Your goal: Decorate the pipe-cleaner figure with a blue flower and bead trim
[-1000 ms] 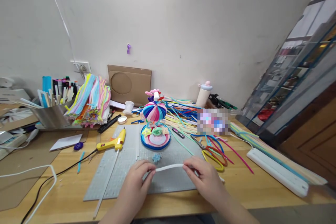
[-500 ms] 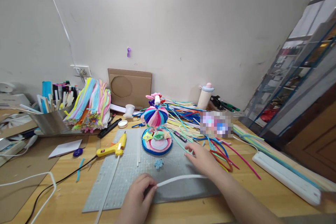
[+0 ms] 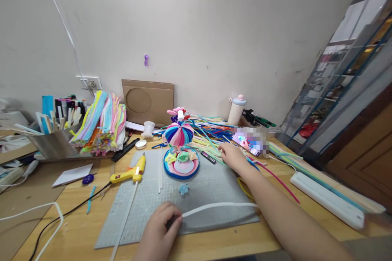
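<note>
My left grip [image 3: 162, 226] pinched the white strip [image 3: 217, 206], but my right arm [image 3: 278, 206], its grip [image 3: 234, 158] unreadable to me, lay close enough to snag it.

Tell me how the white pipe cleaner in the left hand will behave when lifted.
The white pipe cleaner is probably light, being so thin; it seems fairly stiff rather than floppy, since it juts from the left hand in a shallow arch.

No text can be read; the small black piece [image 3: 208, 157] bears pale marks [image 3: 212, 160] too tiny to decipher.
</note>
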`<act>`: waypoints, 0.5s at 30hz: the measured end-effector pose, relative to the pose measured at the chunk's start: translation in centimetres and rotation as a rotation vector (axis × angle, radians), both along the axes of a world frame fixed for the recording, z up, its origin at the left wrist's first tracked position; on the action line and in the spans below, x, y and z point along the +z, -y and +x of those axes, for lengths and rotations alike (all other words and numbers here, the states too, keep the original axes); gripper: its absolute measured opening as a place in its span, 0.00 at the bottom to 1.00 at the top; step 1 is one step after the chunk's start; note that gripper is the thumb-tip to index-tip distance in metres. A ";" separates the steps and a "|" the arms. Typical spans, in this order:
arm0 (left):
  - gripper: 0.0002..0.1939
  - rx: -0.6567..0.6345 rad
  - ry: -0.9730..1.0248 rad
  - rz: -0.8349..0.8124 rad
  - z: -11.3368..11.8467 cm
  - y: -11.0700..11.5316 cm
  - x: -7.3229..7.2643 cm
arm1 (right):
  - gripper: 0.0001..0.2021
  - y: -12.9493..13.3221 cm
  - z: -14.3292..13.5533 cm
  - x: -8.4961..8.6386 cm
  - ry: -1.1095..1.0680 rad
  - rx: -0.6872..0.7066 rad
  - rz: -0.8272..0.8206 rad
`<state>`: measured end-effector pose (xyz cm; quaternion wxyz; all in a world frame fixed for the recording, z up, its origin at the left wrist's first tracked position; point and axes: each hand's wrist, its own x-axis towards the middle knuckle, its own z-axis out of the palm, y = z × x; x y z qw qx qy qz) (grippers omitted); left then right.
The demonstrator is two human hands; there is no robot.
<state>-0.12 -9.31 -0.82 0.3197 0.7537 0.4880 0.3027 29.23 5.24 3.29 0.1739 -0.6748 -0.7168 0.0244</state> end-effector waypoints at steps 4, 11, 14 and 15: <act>0.09 0.001 0.022 0.004 0.0 0.1 0.2 | 0.08 3.4 -2.2 1.5 -0.052 0.074 0.090; 0.10 0.072 0.134 0.031 0.1 -0.1 0.4 | 0.06 14.6 -10.6 -1.3 -0.252 0.546 -0.030; 0.09 0.094 0.161 0.024 0.1 -0.1 0.5 | 0.09 15.1 -11.2 -2.0 -0.292 0.532 -0.042; 0.09 0.101 0.166 0.023 0.1 -0.1 0.5 | 0.08 14.9 -11.1 -1.9 -0.295 0.533 -0.041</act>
